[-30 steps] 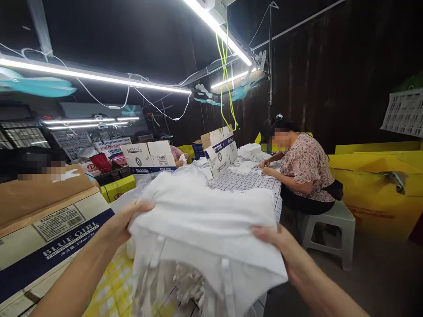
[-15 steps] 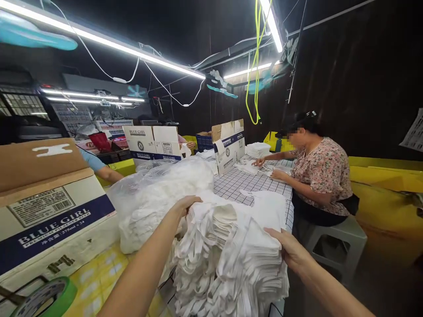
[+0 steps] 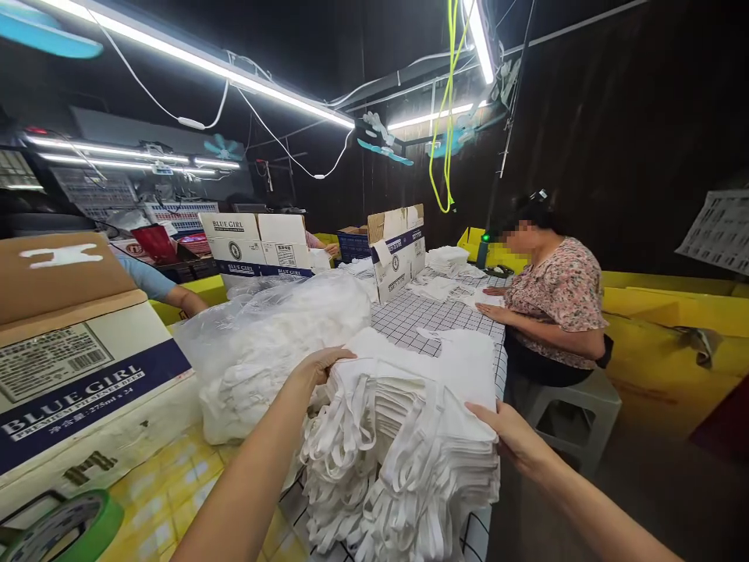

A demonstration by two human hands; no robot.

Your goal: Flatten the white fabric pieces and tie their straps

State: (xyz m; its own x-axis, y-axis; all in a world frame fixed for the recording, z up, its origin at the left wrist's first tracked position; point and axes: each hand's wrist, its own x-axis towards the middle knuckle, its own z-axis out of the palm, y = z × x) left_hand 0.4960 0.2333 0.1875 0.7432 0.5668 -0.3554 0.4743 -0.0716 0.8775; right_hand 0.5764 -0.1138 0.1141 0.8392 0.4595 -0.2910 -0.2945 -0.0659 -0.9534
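A tall stack of white cloth pieces with looped straps stands in front of me, its straps hanging in a tangle down the near side. My left hand is closed on the left edge of the top cloth. At the right edge, my right hand pinches the cloth, thumb on top and the other fingers partly hidden under it. Left of the stack lies a clear plastic bag filled with white material.
A large beer carton and a roll of green tape are at the left. Two more cartons stand farther back. Across the grid-patterned table, a seated co-worker handles white cloth; another person's arm shows behind the bag.
My view has turned slightly right, so most things sit farther left. Both my hands stay at the stack's edges. The seated co-worker's far hand has drawn back toward the body.
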